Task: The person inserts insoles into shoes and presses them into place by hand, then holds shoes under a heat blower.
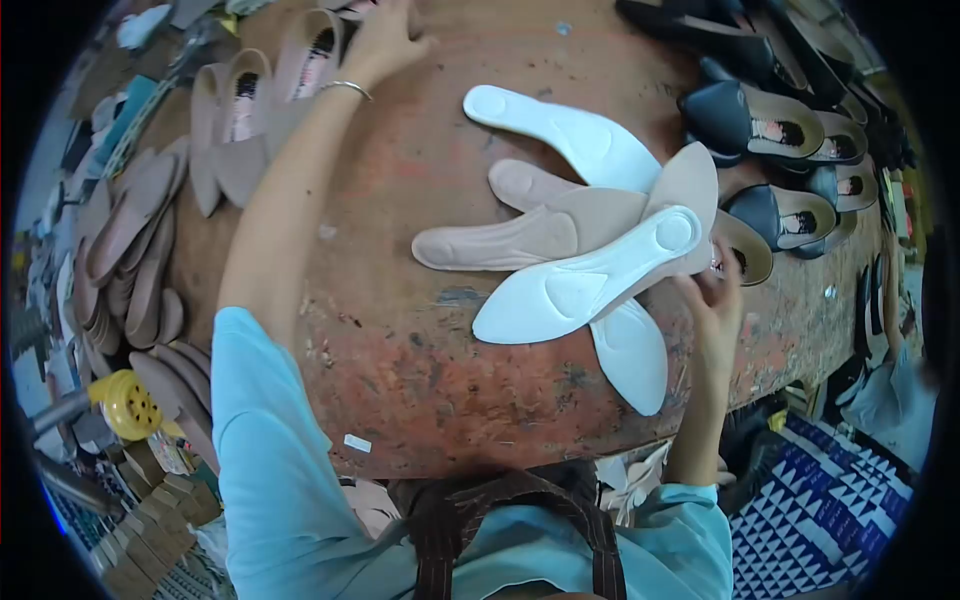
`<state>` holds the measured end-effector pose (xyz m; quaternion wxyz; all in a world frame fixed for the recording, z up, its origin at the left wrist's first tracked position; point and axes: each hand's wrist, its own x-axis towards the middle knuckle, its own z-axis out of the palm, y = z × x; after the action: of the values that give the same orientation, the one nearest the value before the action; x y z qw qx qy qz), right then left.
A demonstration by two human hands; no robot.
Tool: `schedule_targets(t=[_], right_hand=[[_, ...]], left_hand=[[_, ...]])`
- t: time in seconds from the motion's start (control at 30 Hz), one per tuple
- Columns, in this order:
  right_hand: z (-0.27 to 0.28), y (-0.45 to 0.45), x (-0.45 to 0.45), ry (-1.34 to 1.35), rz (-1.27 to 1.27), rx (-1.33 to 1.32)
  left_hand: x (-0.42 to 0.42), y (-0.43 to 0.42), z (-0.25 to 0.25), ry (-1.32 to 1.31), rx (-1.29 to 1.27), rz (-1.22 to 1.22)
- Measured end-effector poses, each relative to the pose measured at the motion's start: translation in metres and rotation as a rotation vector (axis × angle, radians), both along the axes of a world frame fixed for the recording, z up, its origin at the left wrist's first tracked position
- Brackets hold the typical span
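Note:
My left hand (388,45) reaches to the far edge of the bench, thumb held apart, beside the beige pointed shoes (300,60). Its fingertips are partly cut off by the frame. My right hand (715,295) is at the right of the insole pile, thumb and fingers apart and curved. Its fingertips are next to a shoe with beige lining (748,250) and the end of a beige insole (690,185); contact is unclear. White insoles (575,290) and beige insoles (500,243) lie crossed over each other in the middle.
Black pointed shoes (720,115) stand in rows at the right. More beige shoes (135,230) are stacked at the left. A small white label (357,443) lies near the front edge of the worn bench (430,390). A yellow round fixture (130,405) is at the lower left. Another person (890,390) is at the far right.

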<state>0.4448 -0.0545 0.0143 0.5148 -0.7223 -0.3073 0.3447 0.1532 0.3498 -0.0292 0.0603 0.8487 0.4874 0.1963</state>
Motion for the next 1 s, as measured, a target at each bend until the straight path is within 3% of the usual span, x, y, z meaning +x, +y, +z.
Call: schedule_targets(t=[0.03,0.07,0.13,0.2,0.23,0.27,0.3,0.43,0.47,0.5,0.57,0.63,0.7,0.8,0.9,0.93,0.97,1.0], right_hand=[[0.004,-0.006,0.001,-0.086,-0.098,0.019],[0.008,-0.01,-0.001,-0.41,-0.146,0.072],[0.019,-0.014,-0.019,-1.06,-0.211,0.189],[0.029,-0.021,-0.038,-0.931,0.16,0.03],[0.021,-0.016,-0.055,-0.712,0.163,-0.05],[0.011,-0.012,-0.065,-0.732,0.191,-0.189],[0.004,-0.004,-0.072,-0.822,0.219,-0.338],[-0.047,0.011,-0.095,-0.935,-0.026,-0.221],[-0.037,0.012,-0.099,-0.838,-0.012,-0.252],[-0.03,0.01,-0.101,-0.744,0.008,-0.29],[-0.055,0.003,-0.082,-0.568,0.018,-0.036],[-0.057,-0.013,-0.066,0.066,-0.153,0.168],[-0.012,-0.03,-0.065,0.442,0.074,0.483],[0.041,-0.057,-0.087,0.256,0.166,0.44],[0.048,-0.08,-0.094,0.428,0.342,0.474],[0.059,-0.083,-0.113,0.124,0.261,0.333],[0.053,-0.093,-0.113,-0.06,0.343,0.268],[0.052,-0.096,-0.117,-0.082,0.479,0.275]], left_hand=[[0.006,-0.012,0.013,0.063,0.069,0.068],[0.01,-0.018,0.018,-0.129,0.026,0.212],[0.005,-0.035,0.039,-0.16,-0.175,0.382],[-0.019,-0.059,0.037,-0.137,-0.127,0.259],[-0.031,-0.088,0.038,-0.191,-0.015,0.128],[-0.044,-0.128,0.04,-0.242,0.098,-0.004],[-0.055,-0.173,0.05,-0.277,0.032,-0.018],[-0.108,-0.355,0.08,-0.1,-0.197,0.15],[-0.126,-0.386,0.07,-0.107,-0.061,-0.007],[-0.138,-0.419,0.069,-0.106,-0.121,-0.008],[-0.158,-0.474,0.066,-0.011,-0.218,0.065],[-0.174,-0.504,0.054,-0.169,-0.09,0.138],[-0.175,-0.518,0.051,-0.166,-0.044,0.245],[-0.188,-0.522,0.039,-0.295,-0.137,0.295],[-0.205,-0.521,0.038,-0.318,-0.17,0.208],[-0.212,-0.522,0.037,-0.296,-0.15,0.162],[-0.221,-0.522,0.037,-0.271,-0.134,0.115],[-0.234,-0.526,0.03,-0.242,-0.145,0.035]])
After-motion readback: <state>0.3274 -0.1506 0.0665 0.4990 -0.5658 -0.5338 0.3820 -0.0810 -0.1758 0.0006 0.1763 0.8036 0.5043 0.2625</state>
